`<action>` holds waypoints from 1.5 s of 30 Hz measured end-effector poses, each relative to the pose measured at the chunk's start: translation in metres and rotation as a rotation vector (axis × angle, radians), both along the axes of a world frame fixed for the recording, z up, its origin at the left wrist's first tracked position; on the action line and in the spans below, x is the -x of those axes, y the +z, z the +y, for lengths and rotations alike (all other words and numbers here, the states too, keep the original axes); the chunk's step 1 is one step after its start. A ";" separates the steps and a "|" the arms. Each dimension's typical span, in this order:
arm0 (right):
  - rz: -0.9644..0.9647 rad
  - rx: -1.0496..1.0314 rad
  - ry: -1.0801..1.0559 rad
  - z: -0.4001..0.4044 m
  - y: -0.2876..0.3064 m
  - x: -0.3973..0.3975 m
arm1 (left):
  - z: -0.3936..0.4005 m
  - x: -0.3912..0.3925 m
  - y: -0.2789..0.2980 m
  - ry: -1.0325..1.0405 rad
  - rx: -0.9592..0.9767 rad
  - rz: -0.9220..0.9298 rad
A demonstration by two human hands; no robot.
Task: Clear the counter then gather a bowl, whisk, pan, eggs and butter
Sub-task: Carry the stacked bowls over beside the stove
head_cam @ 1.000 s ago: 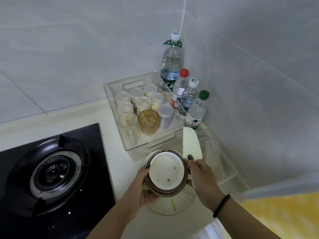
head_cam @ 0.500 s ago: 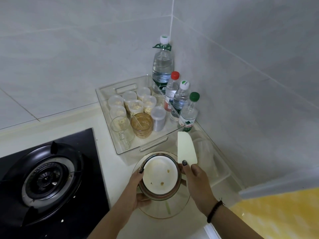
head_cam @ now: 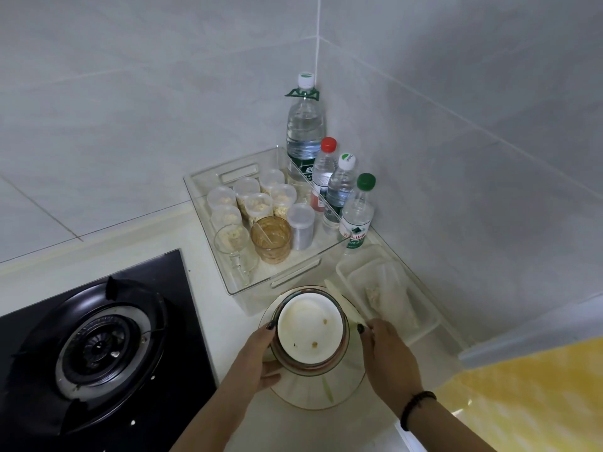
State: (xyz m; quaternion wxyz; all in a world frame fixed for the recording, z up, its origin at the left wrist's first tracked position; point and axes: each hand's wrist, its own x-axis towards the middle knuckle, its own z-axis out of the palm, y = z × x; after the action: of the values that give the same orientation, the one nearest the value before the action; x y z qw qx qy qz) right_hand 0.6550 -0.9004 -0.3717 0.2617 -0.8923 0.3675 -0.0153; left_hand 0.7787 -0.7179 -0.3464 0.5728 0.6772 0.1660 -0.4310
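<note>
A home kitchen: a gas burner (head_cam: 98, 349) set into a pale bench (head_cam: 199, 252), grey tiled walls (head_cam: 130, 109) meeting in a corner, water bottles (head_cam: 305, 132), and used dishes (head_cam: 310, 334).

The pale counter (head_cam: 169, 233) carries a black gas hob (head_cam: 98, 347), a clear tray (head_cam: 248, 288), a large plate (head_cam: 326, 393), four water bottles and a white container (head_cam: 421, 321)

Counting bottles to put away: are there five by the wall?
No, four bottles stand in a row along the wall beside the clear tray.
</note>
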 end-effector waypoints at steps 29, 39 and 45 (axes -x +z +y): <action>0.042 0.130 0.211 0.006 -0.013 0.012 | 0.009 0.020 0.013 0.016 0.066 -0.099; -0.082 0.034 0.286 -0.007 -0.005 0.020 | 0.009 0.049 0.019 0.110 0.069 -0.160; -0.137 -0.029 0.298 -0.004 -0.001 0.025 | 0.023 0.068 0.021 0.171 0.057 -0.212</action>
State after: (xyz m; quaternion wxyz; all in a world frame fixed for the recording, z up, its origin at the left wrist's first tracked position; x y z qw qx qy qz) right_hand 0.6300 -0.9046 -0.3724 0.2982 -0.9299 0.2128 -0.0317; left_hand 0.7105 -0.6945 -0.3257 0.6407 0.6857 0.1494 -0.3113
